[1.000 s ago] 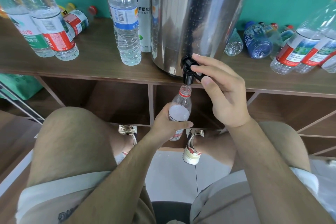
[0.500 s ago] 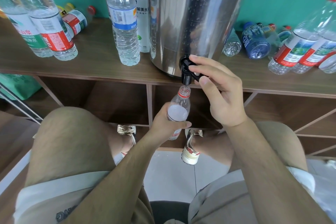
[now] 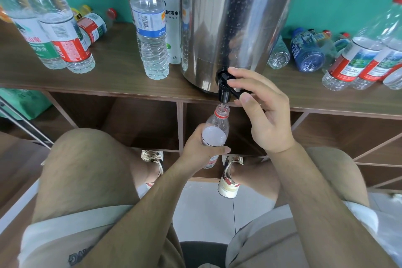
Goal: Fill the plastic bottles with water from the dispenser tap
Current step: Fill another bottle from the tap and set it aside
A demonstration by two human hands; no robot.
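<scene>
A steel water dispenser (image 3: 235, 19) stands on the wooden shelf (image 3: 108, 76), with its black tap (image 3: 224, 87) over the shelf's front edge. My left hand (image 3: 201, 148) grips a small clear bottle (image 3: 216, 130) with a red neck ring, its open mouth right under the spout. A thin stream of water runs into it, and the water level is near the shoulder. My right hand (image 3: 263, 111) pinches the tap's black lever between thumb and fingers.
Capped bottles stand on the shelf at the left (image 3: 65, 37) and next to the dispenser (image 3: 150, 28). More bottles lie or stand at the right (image 3: 309, 52), (image 3: 356, 59). Open cubbies sit below the shelf; my knees and feet are close under the tap.
The water in the held bottle has risen slightly. Both hands keep their places on the bottle and the tap lever.
</scene>
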